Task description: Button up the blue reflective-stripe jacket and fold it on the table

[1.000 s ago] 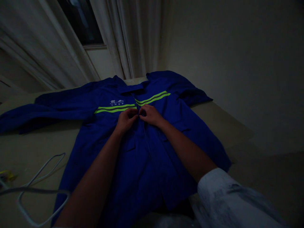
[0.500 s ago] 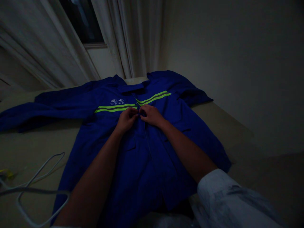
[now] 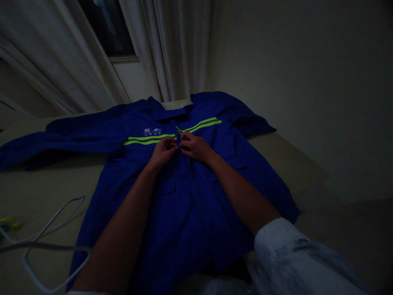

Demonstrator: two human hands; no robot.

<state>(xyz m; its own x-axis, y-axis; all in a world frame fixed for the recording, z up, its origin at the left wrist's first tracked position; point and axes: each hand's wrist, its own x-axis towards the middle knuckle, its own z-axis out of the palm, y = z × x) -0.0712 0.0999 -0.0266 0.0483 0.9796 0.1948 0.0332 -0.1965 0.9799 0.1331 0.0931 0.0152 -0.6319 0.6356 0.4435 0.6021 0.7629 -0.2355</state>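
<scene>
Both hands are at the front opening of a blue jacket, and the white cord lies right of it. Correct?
Not quite: the head view shows the white cord lying left of the blue jacket, not right. The left hand and right hand are at its front opening.

A blue work jacket (image 3: 187, 233) was laid out flat and face up, with its collar (image 3: 170, 113) at 12 o'clock, one sleeve (image 3: 64, 143) stretched toward 9 o'clock and the other sleeve (image 3: 235, 112) bent toward 2 o'clock. Yellow-green reflective stripes (image 3: 150, 139) were carried across the chest, and a small white logo (image 3: 152, 131) was printed above the stripe at 11 o'clock. The front edges were pinched together at mid-chest by the left hand (image 3: 162, 152) and the right hand (image 3: 196, 148), held just beside each other.
</scene>
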